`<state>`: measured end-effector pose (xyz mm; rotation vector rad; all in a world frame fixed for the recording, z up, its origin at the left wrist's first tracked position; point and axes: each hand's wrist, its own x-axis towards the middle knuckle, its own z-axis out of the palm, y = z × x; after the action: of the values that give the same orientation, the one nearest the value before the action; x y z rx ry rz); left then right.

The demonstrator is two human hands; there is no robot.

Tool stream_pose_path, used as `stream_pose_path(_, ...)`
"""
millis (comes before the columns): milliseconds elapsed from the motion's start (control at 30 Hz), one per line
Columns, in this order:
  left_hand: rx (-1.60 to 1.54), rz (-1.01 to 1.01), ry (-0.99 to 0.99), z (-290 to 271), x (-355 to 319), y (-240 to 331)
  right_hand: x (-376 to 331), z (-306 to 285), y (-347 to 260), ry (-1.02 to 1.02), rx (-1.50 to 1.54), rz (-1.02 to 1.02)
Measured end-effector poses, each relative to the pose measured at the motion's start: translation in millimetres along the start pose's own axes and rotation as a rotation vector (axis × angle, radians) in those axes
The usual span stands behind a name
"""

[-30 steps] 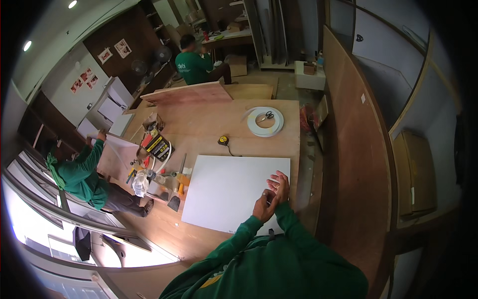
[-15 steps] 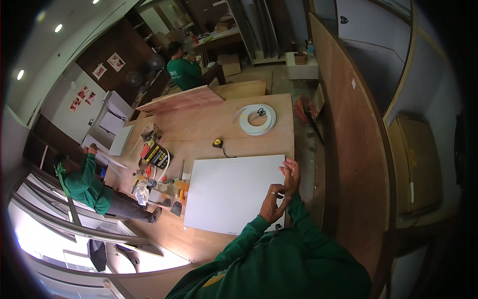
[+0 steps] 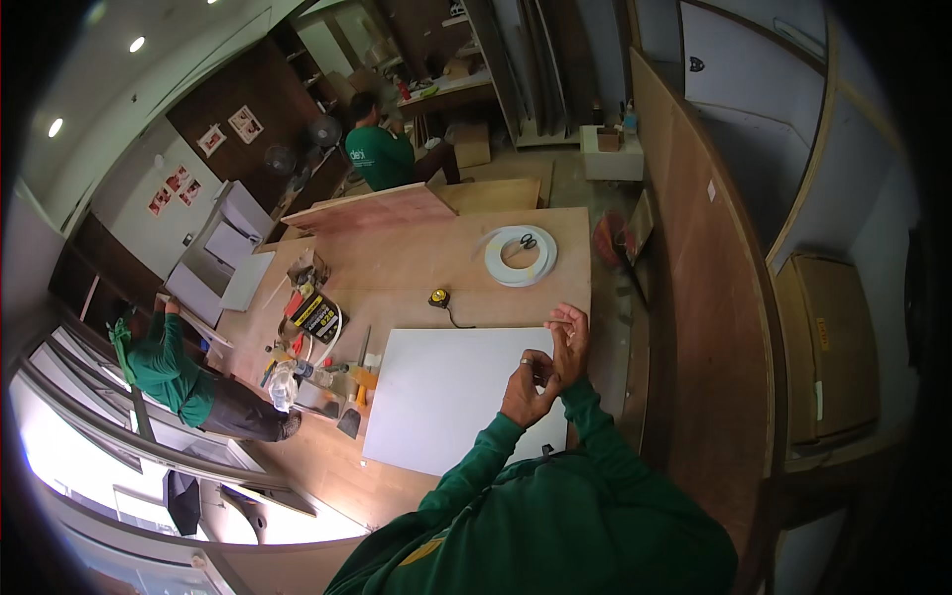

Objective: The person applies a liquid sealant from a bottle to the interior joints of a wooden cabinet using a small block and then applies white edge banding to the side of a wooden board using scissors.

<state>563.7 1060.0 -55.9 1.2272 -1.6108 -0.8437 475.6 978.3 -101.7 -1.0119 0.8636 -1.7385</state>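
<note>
I see both hands raised together over the right edge of the white board (image 3: 451, 397), which lies flat on the wooden workbench (image 3: 416, 278). My left hand (image 3: 526, 389) is curled, fingertips pinched near the right hand (image 3: 570, 342), whose fingers are half bent; whether anything small sits between them I cannot tell. Beyond the board lie a yellow tape measure (image 3: 439, 297) and a coil of white edge strip (image 3: 520, 256), probably kept within reach. Left of the board sits a clutter of hand tools (image 3: 317, 347).
</note>
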Motion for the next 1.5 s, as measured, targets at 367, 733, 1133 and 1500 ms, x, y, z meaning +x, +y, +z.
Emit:
stream_pose_path(367, -0.442, -0.337, -0.273, -7.8, 7.6, -36.8, -11.3, -2.3, -9.6, -0.071, -0.197, -0.004)
stream_pose_path(733, -0.476, -0.331, -0.285, -12.0, -6.5, -37.0, -23.2, 3.4, -12.4, -0.105, -0.213, 0.001)
stream_pose_path(1133, -0.348, -0.349, -0.312, -15.2, -4.8, -36.9, -23.5, 3.6, -16.6, -0.163, -0.198, -0.015)
stream_pose_path(1500, -0.05, 0.261, -0.084, -138.3, 45.7, 75.4, 44.5, -16.2, -129.3, -0.152, -0.115, -0.344)
